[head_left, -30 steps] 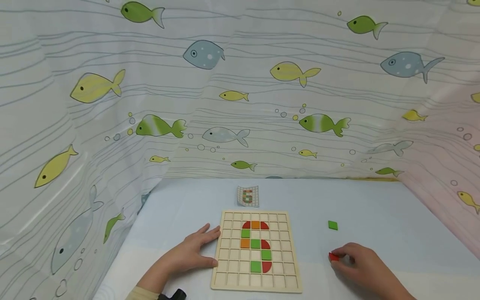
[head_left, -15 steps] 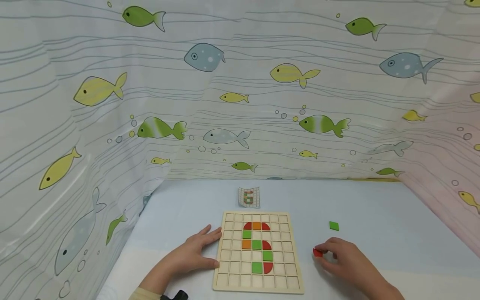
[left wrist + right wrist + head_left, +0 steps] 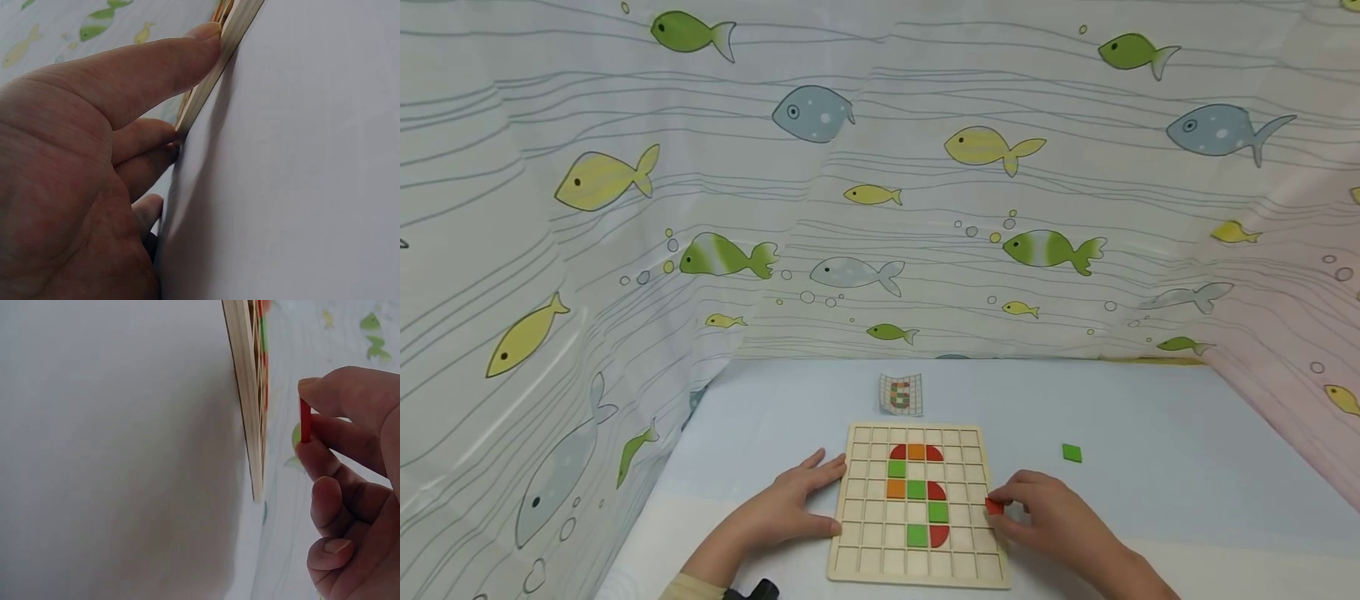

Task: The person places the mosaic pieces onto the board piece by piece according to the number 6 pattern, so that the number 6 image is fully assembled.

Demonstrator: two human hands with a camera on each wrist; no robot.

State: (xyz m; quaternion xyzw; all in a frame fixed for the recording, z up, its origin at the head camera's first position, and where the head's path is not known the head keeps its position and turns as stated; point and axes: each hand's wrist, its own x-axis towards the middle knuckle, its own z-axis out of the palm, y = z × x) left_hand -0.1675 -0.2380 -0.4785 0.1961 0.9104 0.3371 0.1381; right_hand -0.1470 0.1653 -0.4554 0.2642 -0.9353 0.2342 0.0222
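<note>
A wooden grid board (image 3: 868, 567) lies on the table, with red, orange and green tiles set in several of its squares. My left hand (image 3: 785, 504) rests at its left edge, fingers spread; thumb and fingertips touch the rim, and the left wrist view shows the thumb (image 3: 187, 59) against the board's side. Between thumb and fingers my right hand (image 3: 1048, 517) pinches a red tile (image 3: 994, 507) at the board's right edge. In the right wrist view that red tile (image 3: 305, 420) appears edge-on, raised off the table beside the board (image 3: 244, 394).
One loose green tile (image 3: 1072, 453) lies on the table to the right. Behind the board is a small printed pattern card (image 3: 901, 394). A fish-patterned curtain (image 3: 925, 250) surrounds the back and sides. A black object (image 3: 763, 590) shows near the left wrist.
My right hand has carried the red tile leftward from the right part of the table to the board's right edge. The left hand has stayed against the board.
</note>
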